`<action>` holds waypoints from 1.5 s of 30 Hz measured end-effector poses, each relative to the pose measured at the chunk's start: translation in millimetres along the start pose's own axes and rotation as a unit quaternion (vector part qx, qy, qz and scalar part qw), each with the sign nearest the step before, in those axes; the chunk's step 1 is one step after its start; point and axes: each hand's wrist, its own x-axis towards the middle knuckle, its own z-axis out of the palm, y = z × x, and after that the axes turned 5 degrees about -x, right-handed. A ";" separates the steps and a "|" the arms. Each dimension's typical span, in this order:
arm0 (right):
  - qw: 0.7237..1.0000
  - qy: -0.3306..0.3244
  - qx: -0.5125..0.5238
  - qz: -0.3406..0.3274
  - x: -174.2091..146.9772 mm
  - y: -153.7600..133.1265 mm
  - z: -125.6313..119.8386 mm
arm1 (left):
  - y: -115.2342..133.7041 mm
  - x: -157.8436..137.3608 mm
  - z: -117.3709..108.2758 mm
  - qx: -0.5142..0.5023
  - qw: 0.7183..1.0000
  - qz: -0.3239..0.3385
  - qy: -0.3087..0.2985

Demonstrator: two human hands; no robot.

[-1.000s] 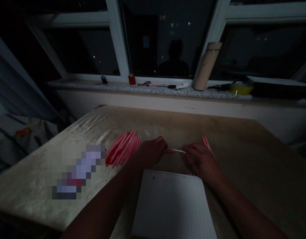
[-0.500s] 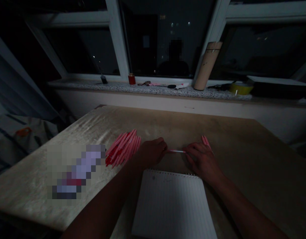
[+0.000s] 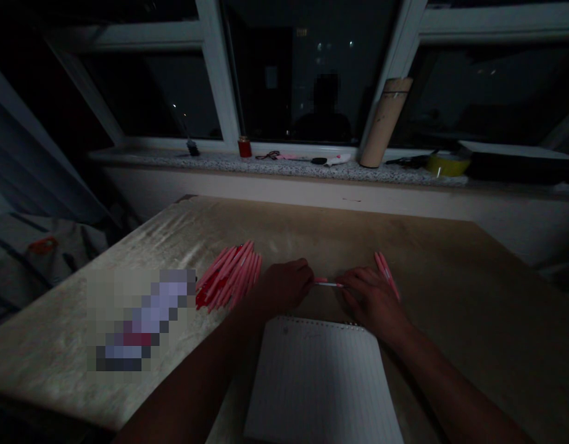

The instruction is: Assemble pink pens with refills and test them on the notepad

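Observation:
A slim pink-and-white pen spans the gap between my two hands, just beyond the notepad. My left hand is closed round its left end, fingers curled. At the other end, my right hand pinches the pen between thumb and fingers. A short pink piece shows beside the pen at my left fingertips; whether it is a separate cap I cannot tell. Left of my left hand lies a pile of pink pens with some red among them. A few more pink pens lie just past my right hand.
A spiral notepad with lined paper lies in front of me on the table. To the left is a blurred-out pale purple item. On the windowsill stand a tan cylinder, a red jar and yellow tape.
My right hand has shifted slightly left, so more of the pens beyond it shows. My left hand has moved a little right. The short pink piece now shows beside the pen.

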 end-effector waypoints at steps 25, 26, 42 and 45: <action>0.999 0.013 0.040 0.019 0.8 0.3 1.0 | 0.6 7.9 27.6 -0.551 0.805 -0.159 0.150; 0.999 0.014 0.041 0.020 1.0 0.2 0.7 | -1.4 7.9 27.8 -0.531 0.818 -0.160 0.154; 0.998 0.036 0.047 0.029 1.2 0.3 1.1 | -11.7 3.6 36.5 -0.084 0.992 -0.086 0.034; 0.997 0.040 0.042 0.041 0.6 3.6 3.1 | -18.3 4.7 33.3 -0.099 0.989 -0.103 0.041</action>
